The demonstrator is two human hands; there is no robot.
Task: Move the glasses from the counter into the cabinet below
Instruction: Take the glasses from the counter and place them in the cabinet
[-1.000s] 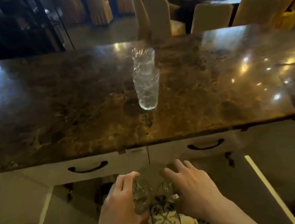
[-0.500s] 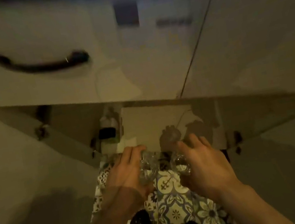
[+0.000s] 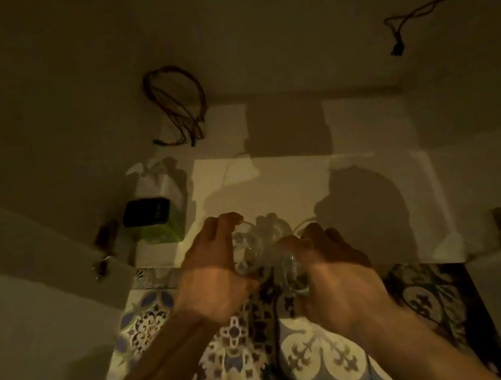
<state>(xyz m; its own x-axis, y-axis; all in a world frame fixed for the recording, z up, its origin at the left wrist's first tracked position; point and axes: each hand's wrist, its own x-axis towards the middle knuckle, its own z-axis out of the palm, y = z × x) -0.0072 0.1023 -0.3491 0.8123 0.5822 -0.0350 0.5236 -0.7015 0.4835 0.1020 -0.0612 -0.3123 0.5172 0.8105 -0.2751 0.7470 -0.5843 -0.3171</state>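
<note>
My left hand and right hand each grip a glass at the cabinet floor — carry-in step; next, set both down upright, apart

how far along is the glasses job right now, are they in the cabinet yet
Done: the cabinet is open, its pale shelf lit and within reach. In hand: the left hand grips one glass and the right hand another glass, both at the shelf's front edge, over the patterned floor tiles. Left: neither glass looks set down yet. The counter is out of view, so any glasses remaining there can't be counted.
</note>
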